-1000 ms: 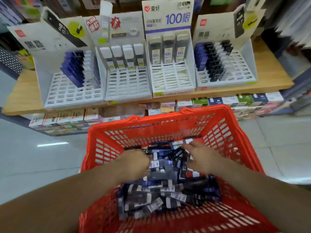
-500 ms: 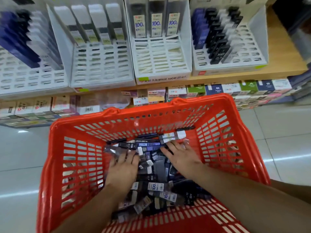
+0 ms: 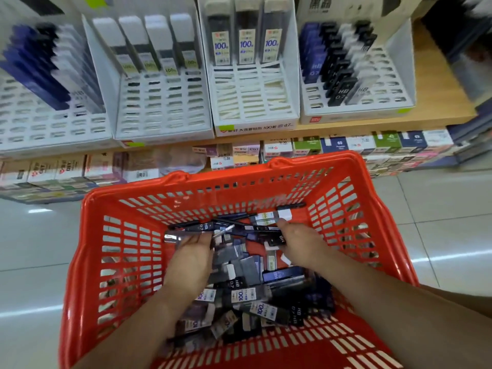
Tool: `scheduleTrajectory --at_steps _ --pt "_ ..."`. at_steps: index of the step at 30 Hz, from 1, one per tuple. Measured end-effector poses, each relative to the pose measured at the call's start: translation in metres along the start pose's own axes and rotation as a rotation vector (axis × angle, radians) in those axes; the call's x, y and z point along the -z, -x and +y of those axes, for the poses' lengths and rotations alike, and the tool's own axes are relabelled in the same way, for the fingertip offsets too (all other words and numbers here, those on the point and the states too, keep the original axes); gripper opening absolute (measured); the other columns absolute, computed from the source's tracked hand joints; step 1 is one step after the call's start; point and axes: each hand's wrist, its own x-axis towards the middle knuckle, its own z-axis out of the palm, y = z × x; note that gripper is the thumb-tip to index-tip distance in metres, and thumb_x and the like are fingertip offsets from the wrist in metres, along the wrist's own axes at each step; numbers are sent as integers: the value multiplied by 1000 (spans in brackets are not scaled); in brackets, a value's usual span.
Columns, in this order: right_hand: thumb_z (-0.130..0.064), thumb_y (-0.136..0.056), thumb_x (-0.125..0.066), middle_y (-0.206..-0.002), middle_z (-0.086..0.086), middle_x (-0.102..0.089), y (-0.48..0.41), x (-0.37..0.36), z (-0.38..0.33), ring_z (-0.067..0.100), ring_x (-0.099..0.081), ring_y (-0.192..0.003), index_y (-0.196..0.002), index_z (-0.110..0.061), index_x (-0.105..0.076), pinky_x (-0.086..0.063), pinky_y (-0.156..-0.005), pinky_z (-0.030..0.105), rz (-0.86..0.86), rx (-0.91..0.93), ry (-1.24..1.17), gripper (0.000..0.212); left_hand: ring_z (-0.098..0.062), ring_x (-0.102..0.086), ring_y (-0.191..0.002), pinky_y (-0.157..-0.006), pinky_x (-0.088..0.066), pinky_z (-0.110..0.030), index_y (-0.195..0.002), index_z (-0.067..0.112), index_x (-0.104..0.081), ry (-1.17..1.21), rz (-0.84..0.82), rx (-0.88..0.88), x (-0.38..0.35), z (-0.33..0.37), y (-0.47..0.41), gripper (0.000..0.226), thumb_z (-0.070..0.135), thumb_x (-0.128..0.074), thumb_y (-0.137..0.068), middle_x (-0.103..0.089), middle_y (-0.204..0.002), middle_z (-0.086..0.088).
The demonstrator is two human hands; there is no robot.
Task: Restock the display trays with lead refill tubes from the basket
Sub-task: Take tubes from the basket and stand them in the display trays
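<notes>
At the near end of the red plastic mesh basket [image 3: 229,179], a loose pile of lead refill tubes [image 3: 239,288] covers the bottom. They are black, dark blue and clear, and lie in all directions. Some labels read "100", others "HB 0.7".

Both hands are down in this pile. The left hand [image 3: 190,259] lies palm down with its fingers stretched forward. Just past its fingertips is a black tube marked "HB 0.7" [image 3: 198,227], with its long axis running left to right, across the fingers. The right hand [image 3: 303,246] has its fingers bent into the pile, and a black tube marked "HB" [image 3: 278,239] sits against its thumb side. Whether it really pinches this tube, I cannot tell.

Beyond the far wall of the basket is a low row of small cardboard boxes [image 3: 338,145]; one shows "69".

Above them, on a light wooden shelf [image 3: 439,107], stand four white slotted display trays [image 3: 165,110]. Each has tubes only in its back rows and many free slots in front. The third tray carries "100" labels and "100 0.7" on its front edge. The rightmost tray [image 3: 399,83] holds black and white "HB 0.7" tubes, so I judge that the right hand is the nearer one for it.
</notes>
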Motion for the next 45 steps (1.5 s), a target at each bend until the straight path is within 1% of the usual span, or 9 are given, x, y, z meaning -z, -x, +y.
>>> scheduleTrajectory --at_steps 3,10,15,21,26,33,38,42,45 --pt "-15 -89 -65 -79 7 -65 9 19 -11 21 -59 -65 -110 -10 -57 -47 -60 31 -104 -92 -630 23 -11 -56 -53 -46 -38 -21 -96 16 -51 244 -21 99 20 14 -5 11 26 -46 -99 -60 -65 3" --pt "-2 -78 -58 -56 6 -51 66 63 -54 16 -44 -46 -65 -6 -54 -41 -46 22 -312 -152 -1219 15 -18 -44 -46 -49 -40 -29 -77 11 -57 1261 40 537 64 78 13 34 41 -71 -81 -49 -52 -3" --pt "-5 -75 -56 -52 -1 -50 103 75 -65 9 -41 -41 -60 -15 -51 -35 -42 18 -583 -111 -1291 19 -21 -55 -70 -83 -51 -46 -81 21 -55 1468 -53 585 99 111 37 40 58 -69 -73 -56 -76 0" --pt "-11 -79 -53 -45 -7 -47 138 92 -65 4 -43 -36 -51 -20 -54 -38 -39 15 -750 -18 -1074 29 -29 -67 -74 -70 -50 -39 -98 5 -69 1433 -171 391 114 116 50 45 33 -81 -66 -72 -86 -16" --pt "-14 -91 -65 -55 -5 -58 158 117 -42 6 -53 -45 -73 -17 -67 -48 -46 16 -525 48 -926 18 -24 -48 -64 -67 -37 -38 -93 7 -67 1408 224 422 124 111 42 43 43 -79 -72 -55 -72 -15" --pt "-29 -89 -70 -57 0 -55 151 115 -60 16 -50 -51 -83 -12 -62 -42 -46 25 217 -68 -1561 20 -22 -55 -51 -44 -45 -27 -96 10 -60 1300 93 304 127 146 60 28 37 -53 -95 -64 -68 -17" --pt "-37 -84 -76 -91 4 -76 149 102 -78 17 -72 -76 -108 -15 -71 -55 -55 28 157 -35 -1607 33 -31 -66 -71 -63 -53 -37 -93 7 -66 1229 189 350 122 155 60 42 43 -46 -97 -72 -79 -17" --pt "-30 -85 -77 -83 9 -76 150 99 -92 19 -66 -61 -103 -8 -71 -46 -47 27 71 -23 -1753 29 -28 -70 -85 -82 -55 -51 -96 15 -70 1244 275 384 120 145 49 61 69 -50 -78 -74 -88 -8" --pt "-25 -86 -75 -67 4 -69 149 101 -98 14 -55 -48 -95 -11 -70 -38 -40 24 79 -27 -1851 17 -29 -70 -89 -86 -54 -53 -101 12 -70 1319 225 382 130 149 46 51 58 -51 -89 -74 -92 -9"
